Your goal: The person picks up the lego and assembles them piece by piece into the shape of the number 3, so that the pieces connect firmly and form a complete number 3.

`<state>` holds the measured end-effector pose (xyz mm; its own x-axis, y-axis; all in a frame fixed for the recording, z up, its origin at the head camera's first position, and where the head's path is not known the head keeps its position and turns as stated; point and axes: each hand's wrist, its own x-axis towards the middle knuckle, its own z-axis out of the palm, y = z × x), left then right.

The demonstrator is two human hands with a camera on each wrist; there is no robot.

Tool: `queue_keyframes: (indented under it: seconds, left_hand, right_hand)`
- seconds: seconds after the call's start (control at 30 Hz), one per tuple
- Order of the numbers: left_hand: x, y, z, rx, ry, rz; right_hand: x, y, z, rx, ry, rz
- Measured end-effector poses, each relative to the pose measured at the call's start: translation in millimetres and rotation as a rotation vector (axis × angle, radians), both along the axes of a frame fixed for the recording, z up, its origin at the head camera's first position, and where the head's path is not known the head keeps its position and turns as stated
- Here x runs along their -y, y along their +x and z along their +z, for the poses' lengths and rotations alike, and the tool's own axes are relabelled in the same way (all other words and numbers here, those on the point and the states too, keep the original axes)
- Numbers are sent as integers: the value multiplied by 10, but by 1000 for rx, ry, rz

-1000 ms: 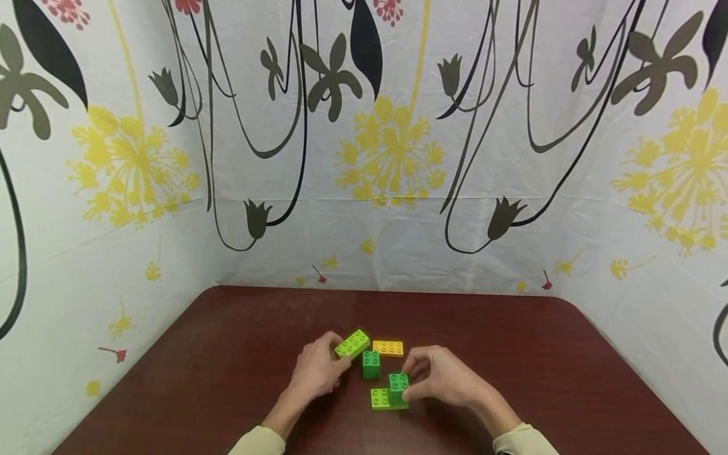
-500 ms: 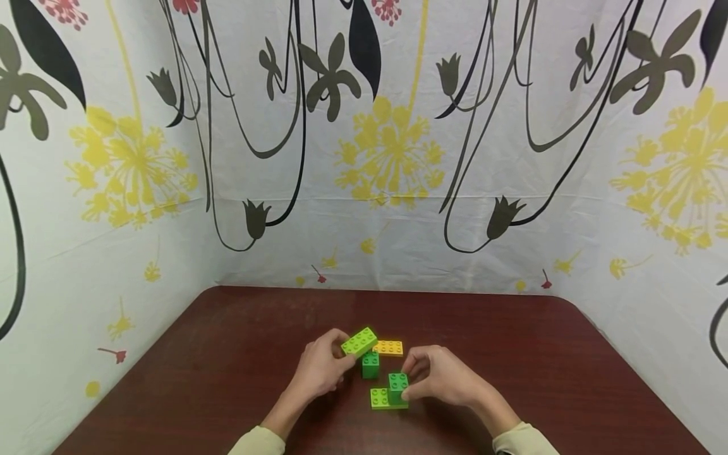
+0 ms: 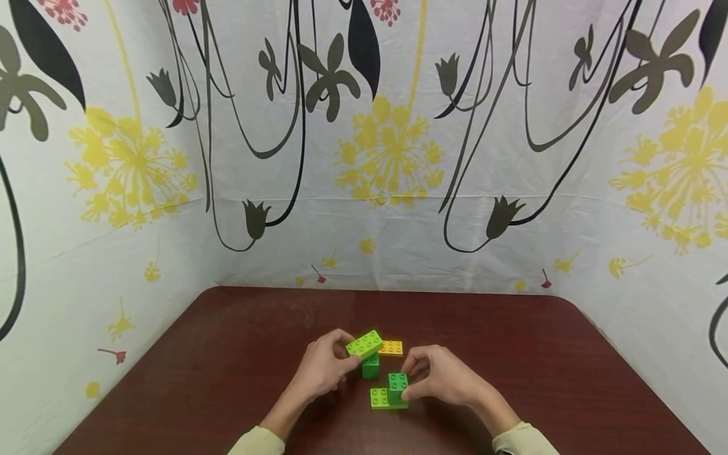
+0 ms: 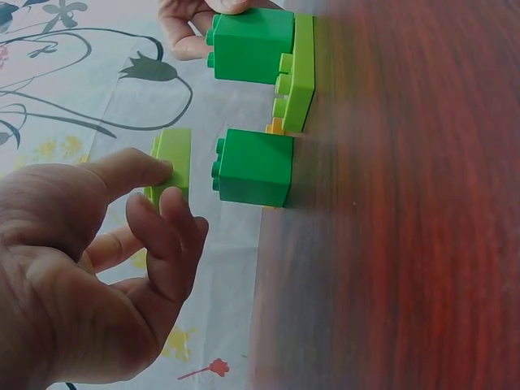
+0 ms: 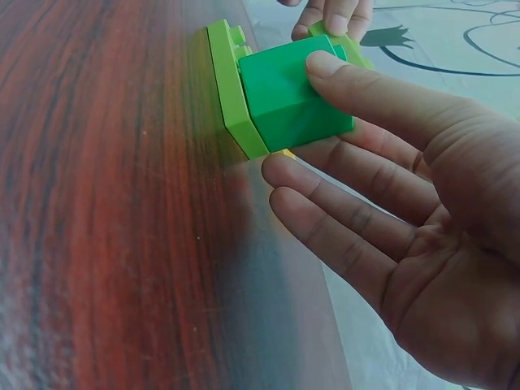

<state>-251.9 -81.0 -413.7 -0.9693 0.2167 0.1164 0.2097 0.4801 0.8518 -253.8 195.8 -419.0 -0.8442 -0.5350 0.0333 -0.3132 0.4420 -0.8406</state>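
Observation:
My left hand [image 3: 325,362] pinches a lime green toy brick [image 3: 364,344] between thumb and fingers, tilted and raised off the table. Below and slightly right of it stands a dark green square brick [image 3: 370,366], its top partly covered in the head view; in the left wrist view a gap shows between the two. My right hand [image 3: 446,377] grips another dark green square brick [image 5: 292,93], thumb on its near side. That brick sits on the right half of a second, flat lime brick [image 3: 380,398], whose left studs are bare.
A yellow brick [image 3: 392,348] lies flat behind the others, partly hidden by the raised lime brick. The dark red-brown table [image 3: 256,328] ends at a white floral cloth [image 3: 375,265] at the back and sides.
My left hand has carried the lime brick to the right, so it now overlaps the standing green brick and part of the yellow one. The right hand has stayed still.

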Motion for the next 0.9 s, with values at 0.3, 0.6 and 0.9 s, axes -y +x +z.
queue_keyframes:
  seconds: [0.3, 0.6, 0.9]
  left_hand:
    - [-12, 5, 28, 18, 22, -34]
    - [-15, 16, 33, 61, 42, -68]
    - [-45, 31, 49, 70, 43, -91]
  right_hand:
    - [2, -3, -4, 7, -15, -6]
    - [-2, 7, -16, 11, -31, 0]
    - [-12, -2, -7, 1, -2, 3]
